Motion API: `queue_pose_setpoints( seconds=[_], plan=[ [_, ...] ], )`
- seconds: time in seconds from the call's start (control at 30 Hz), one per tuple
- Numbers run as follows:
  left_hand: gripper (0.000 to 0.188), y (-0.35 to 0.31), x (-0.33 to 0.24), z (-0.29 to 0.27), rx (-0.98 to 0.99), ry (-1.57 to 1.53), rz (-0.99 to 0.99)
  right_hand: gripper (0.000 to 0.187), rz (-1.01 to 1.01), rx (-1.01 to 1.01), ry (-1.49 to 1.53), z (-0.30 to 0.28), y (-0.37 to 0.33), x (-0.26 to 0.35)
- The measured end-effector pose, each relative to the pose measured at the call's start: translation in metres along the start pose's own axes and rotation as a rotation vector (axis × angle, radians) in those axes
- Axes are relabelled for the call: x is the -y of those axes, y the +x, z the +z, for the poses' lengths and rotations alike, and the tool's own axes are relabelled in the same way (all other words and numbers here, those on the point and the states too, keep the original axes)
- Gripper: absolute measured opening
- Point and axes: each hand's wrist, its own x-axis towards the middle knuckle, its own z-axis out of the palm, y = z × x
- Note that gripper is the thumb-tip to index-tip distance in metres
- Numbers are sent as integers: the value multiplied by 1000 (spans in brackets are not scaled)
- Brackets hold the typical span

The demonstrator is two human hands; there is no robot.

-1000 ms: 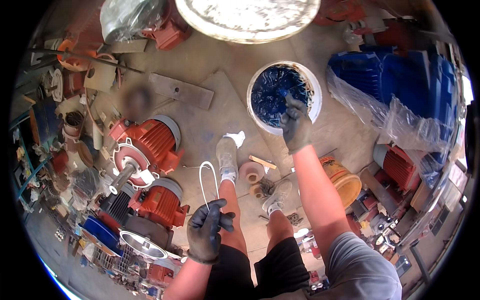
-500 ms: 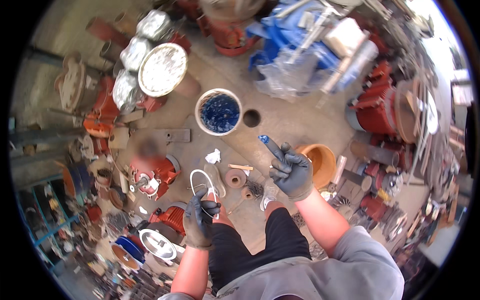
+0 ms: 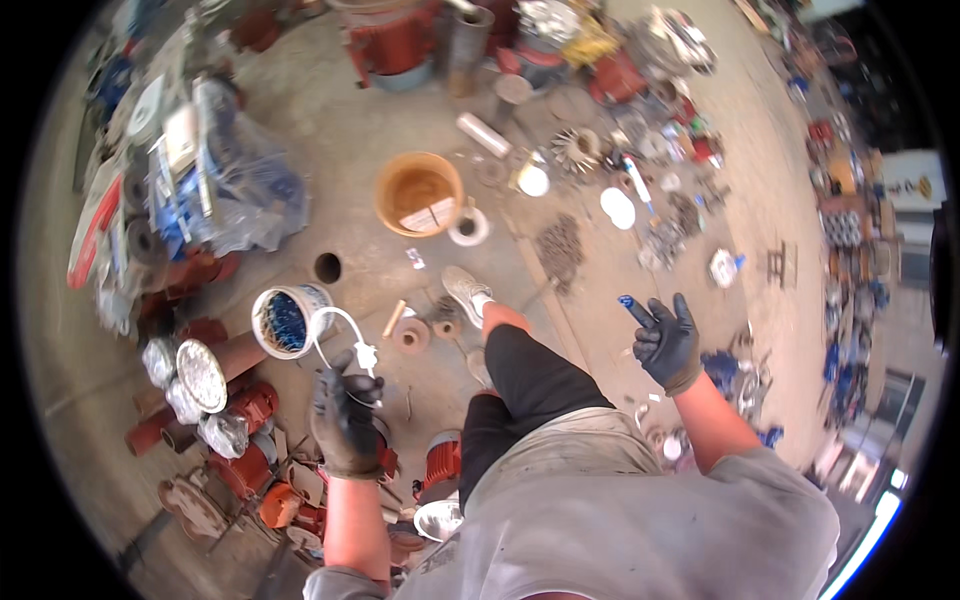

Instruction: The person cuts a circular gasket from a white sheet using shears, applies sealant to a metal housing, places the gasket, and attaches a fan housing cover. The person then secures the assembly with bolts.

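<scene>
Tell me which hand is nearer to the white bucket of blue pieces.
Left. The left hand is just below and right of the white bucket; the right hand is raised far to its right.

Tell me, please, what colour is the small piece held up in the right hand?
Blue: the small piece pinched in the gloved right hand, clearest in the head view.

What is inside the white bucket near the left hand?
The white bucket holds many small blue pieces; the kind is unclear. Its bottom is covered by them, and a white loop crosses its rim.

Both gloves look matt, dark and rubbery. The cord (image 3: 335, 330) is smooth white plastic. The floor (image 3: 330, 140) is rough, dusty concrete.
</scene>
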Motion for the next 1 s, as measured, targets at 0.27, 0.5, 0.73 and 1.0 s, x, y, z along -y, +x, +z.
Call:
queue_pose_setpoints(
  seconds=[0.27,0.5,0.73,1.0],
  plan=[
    [44,-67,84,205,280,194,-146,55,-331,-189,496,-199,-196,63],
    [44,-149,208,443,665,308,-232,57,-496,-162,733,-362,-257,141],
    [42,-212,415,667,651,475,-346,66,-561,-65,938,-536,-276,239],
    [38,-272,565,927,959,442,-215,93,-682,-51,1046,-611,-293,381]
  ],
)
